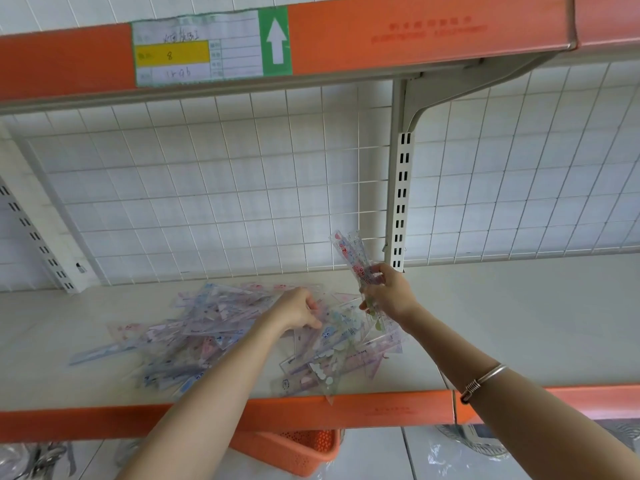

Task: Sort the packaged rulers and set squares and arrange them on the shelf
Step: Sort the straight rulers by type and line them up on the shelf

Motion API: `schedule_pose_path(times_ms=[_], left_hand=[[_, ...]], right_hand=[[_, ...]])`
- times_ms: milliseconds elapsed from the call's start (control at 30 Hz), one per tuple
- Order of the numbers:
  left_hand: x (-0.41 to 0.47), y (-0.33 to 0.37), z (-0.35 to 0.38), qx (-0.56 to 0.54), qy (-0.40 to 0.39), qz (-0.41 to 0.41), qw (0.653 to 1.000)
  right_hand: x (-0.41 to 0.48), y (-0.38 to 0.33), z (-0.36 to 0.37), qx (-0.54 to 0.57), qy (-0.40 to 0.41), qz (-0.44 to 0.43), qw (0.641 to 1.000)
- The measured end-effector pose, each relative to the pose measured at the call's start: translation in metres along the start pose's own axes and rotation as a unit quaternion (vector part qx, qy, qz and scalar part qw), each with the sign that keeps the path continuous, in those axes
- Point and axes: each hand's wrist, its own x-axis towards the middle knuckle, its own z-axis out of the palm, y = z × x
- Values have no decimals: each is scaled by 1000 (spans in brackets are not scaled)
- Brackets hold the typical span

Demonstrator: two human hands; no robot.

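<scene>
A loose pile of packaged rulers and set squares (214, 334) in clear printed wrappers lies spread on the white shelf (502, 323). My right hand (389, 294) grips a bunch of packaged rulers (353, 252), held upright and tilted left above the pile's right side. My left hand (299, 311) reaches into the middle of the pile, and its curled fingers pinch a clear package there. One blue ruler (100, 353) lies apart at the pile's left end.
A white wire grid (207, 188) backs the shelf, with a slotted upright post (400, 202) right of centre. An orange upper shelf edge (381, 36) carries a paper label. An orange basket (298, 448) stands on the floor below the orange front edge (311, 410).
</scene>
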Motion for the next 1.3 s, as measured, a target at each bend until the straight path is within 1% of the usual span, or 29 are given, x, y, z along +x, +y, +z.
schedule_pose_path(times_ms=[100, 200, 267, 333, 433, 533, 600, 733, 867, 1000, 1100, 1200, 1300], left_hand=[[1, 5, -1, -80, 32, 16, 996], [2, 17, 1, -203, 55, 11, 977], [3, 26, 6, -255, 56, 7, 965], [5, 35, 14, -251, 58, 13, 966], [6, 44, 24, -177, 55, 24, 982], [6, 48, 29, -100, 28, 21, 994], [7, 47, 29, -80, 12, 15, 997], [8, 44, 27, -61, 6, -14, 998], [7, 40, 23, -81, -1, -24, 996], [1, 41, 21, -152, 9, -22, 988], [-4, 40, 20, -222, 42, -6, 974], [-5, 37, 22, -295, 80, 29, 952], [-8, 38, 21, -327, 91, 48, 939]], right_hand=[[0, 2, 0, 2, -1, 0, 1000], [0, 2, -2, 8, -2, 6, 1000], [0, 3, -4, 4, -1, 10, 1000], [0, 4, -6, -2, 4, 12, 1000], [-2, 5, -11, -5, 5, 13, 1000], [-3, 7, -15, 1, 4, 14, 1000], [-3, 8, -16, 1, 4, 17, 1000], [-4, 10, -17, -5, 7, 23, 1000], [-5, 9, -15, -10, 7, 20, 1000], [-6, 9, -13, -7, 3, 15, 1000], [-7, 10, -13, -1, 2, 14, 1000], [-7, 10, -13, 6, 4, 14, 1000], [-8, 9, -13, 9, 5, 14, 1000]])
